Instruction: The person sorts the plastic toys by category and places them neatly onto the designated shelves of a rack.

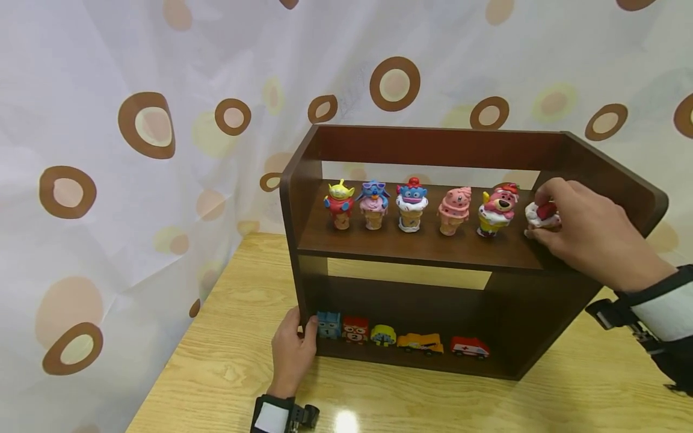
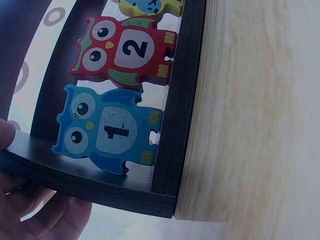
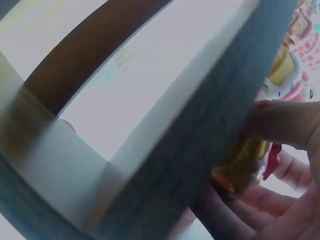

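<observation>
Right hand (image 1: 590, 237) pinches a sixth ice-cream figurine (image 1: 542, 215) at centre right, ending the upper shelf (image 1: 422, 246) row of five already standing, while left hand (image 1: 292, 349) grips the shelf unit's lower-left corner.

The small figure (image 1: 543, 215) is white with a red top, and it stands on a yellowish base that shows in the right wrist view. It is at the right end of the upper board of the dark brown shelf (image 1: 428, 249), last in a row of ice-cream cone figures. The right hand (image 1: 587, 234) pinches it. The left hand (image 1: 292, 355) holds the shelf's lower left corner.
</observation>
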`<move>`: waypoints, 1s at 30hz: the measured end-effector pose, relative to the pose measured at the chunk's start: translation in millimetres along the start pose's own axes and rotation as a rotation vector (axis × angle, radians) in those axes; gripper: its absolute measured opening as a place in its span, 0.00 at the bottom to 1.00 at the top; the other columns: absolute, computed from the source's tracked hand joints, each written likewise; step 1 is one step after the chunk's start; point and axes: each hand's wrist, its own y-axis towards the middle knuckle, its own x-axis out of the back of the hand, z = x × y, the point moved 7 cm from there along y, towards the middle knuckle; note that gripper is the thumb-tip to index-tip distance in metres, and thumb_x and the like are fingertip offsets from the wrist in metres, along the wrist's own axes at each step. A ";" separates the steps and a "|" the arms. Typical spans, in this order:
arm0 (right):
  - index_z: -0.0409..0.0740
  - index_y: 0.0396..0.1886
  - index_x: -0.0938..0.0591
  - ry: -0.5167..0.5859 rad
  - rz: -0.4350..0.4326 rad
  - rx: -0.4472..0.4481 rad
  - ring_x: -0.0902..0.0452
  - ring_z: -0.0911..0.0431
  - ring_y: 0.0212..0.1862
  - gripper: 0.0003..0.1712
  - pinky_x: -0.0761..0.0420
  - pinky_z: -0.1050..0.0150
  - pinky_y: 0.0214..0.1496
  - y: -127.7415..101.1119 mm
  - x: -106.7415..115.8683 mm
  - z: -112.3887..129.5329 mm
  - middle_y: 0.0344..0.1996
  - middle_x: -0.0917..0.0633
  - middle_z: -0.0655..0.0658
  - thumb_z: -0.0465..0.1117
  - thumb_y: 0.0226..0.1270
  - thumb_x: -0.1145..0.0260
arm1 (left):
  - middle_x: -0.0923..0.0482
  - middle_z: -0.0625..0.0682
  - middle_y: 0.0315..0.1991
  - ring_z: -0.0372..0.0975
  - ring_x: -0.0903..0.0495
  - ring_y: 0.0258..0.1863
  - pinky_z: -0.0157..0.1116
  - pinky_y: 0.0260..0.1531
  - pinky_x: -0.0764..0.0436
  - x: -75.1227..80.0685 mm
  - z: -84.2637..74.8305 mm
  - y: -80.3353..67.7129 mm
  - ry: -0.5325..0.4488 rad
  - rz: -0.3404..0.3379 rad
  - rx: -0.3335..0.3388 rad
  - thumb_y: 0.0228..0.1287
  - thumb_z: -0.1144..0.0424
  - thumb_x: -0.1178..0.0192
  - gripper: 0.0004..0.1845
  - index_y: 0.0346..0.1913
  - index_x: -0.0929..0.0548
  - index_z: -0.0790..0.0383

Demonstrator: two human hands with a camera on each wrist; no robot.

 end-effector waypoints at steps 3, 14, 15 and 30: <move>0.31 0.43 0.29 -0.004 0.016 -0.007 0.22 0.44 0.34 0.24 0.23 0.49 0.30 0.0 -2.2 1.1 0.35 0.23 0.32 0.30 0.52 0.24 | 0.15 0.55 0.40 0.41 0.17 0.34 0.33 0.30 0.19 0.4 1.3 -1.4 -0.005 -0.003 -0.004 0.66 0.65 0.39 0.12 0.50 0.17 0.64; 0.28 0.45 0.31 -0.042 0.068 -0.016 0.22 0.43 0.33 0.23 0.23 0.47 0.30 -0.6 -1.9 0.9 0.34 0.22 0.30 0.29 0.55 0.28 | 0.16 0.54 0.38 0.41 0.17 0.33 0.33 0.28 0.18 4.2 -1.3 -1.7 -0.016 -0.019 -0.036 0.65 0.66 0.38 0.11 0.49 0.17 0.64; 0.28 0.45 0.31 -0.044 0.067 -0.012 0.22 0.43 0.33 0.23 0.23 0.47 0.30 -0.5 -2.0 1.2 0.34 0.22 0.30 0.29 0.55 0.28 | 0.15 0.54 0.38 0.41 0.17 0.33 0.33 0.28 0.18 4.5 -1.2 -1.7 -0.013 -0.017 -0.034 0.65 0.66 0.38 0.11 0.50 0.17 0.64; 0.24 0.62 0.33 -0.017 0.025 0.024 0.30 0.31 0.51 0.38 0.27 0.36 0.50 1.1 -4.5 11.5 0.55 0.28 0.22 0.32 0.54 0.27 | 0.15 0.54 0.37 0.40 0.19 0.31 0.33 0.28 0.20 9.6 6.8 -10.6 0.002 -0.029 0.005 0.65 0.67 0.38 0.10 0.47 0.16 0.64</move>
